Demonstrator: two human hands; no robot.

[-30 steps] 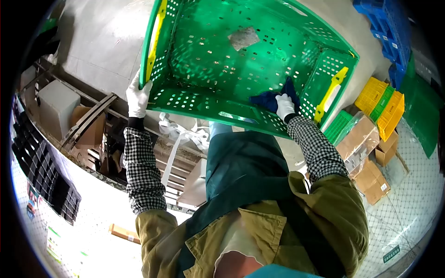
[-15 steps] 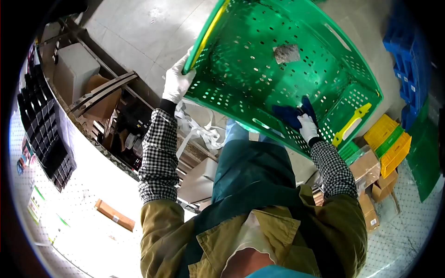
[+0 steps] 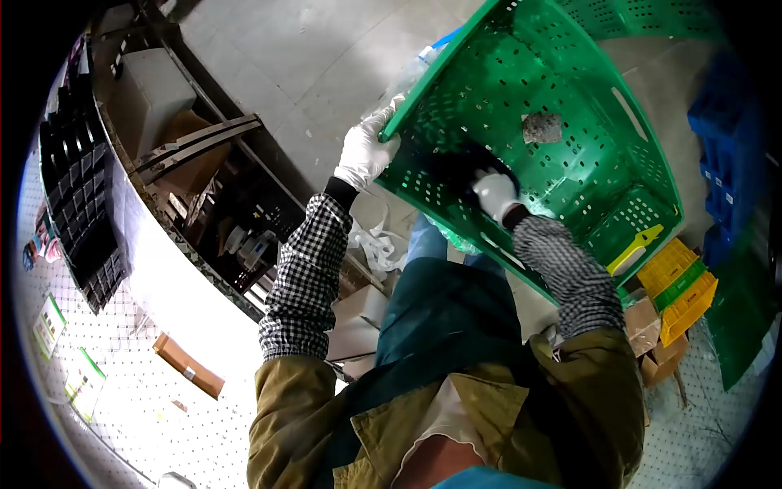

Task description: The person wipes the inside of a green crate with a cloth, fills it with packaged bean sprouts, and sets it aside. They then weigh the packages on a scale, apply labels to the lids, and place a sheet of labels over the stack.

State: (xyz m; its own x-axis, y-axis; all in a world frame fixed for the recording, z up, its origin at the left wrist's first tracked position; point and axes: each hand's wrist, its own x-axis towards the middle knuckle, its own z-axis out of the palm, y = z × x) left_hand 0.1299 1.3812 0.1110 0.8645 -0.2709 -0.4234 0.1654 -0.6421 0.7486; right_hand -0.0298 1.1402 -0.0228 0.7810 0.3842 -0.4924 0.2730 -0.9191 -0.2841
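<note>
White gloves cover both hands. My left hand [image 3: 366,151] grips the upper left corner of a large green perforated crate [image 3: 603,175], its fingers wrapped over the rim. Inside the crate, my right hand [image 3: 495,194] is closed on a dark blue cloth [image 3: 456,167], which lies against the crate's left inner side, partly in shadow. A greyish label [image 3: 542,128] is stuck on the crate's inner surface. The crate is tilted, with its open side facing me.
Shelving with boxes [image 3: 151,98] stands at the left, above a white counter [image 3: 155,261] with a brown cardboard strip [image 3: 188,366]. Yellow crates [image 3: 676,289], cardboard boxes [image 3: 641,324] and blue pallets [image 3: 717,175] are at the right. White straps [image 3: 381,251] lie near my legs.
My right hand has moved left inside the crate, with the blue cloth. My left hand and the crate's left corner have shifted right, and a plastic bag now shows behind the crate.
</note>
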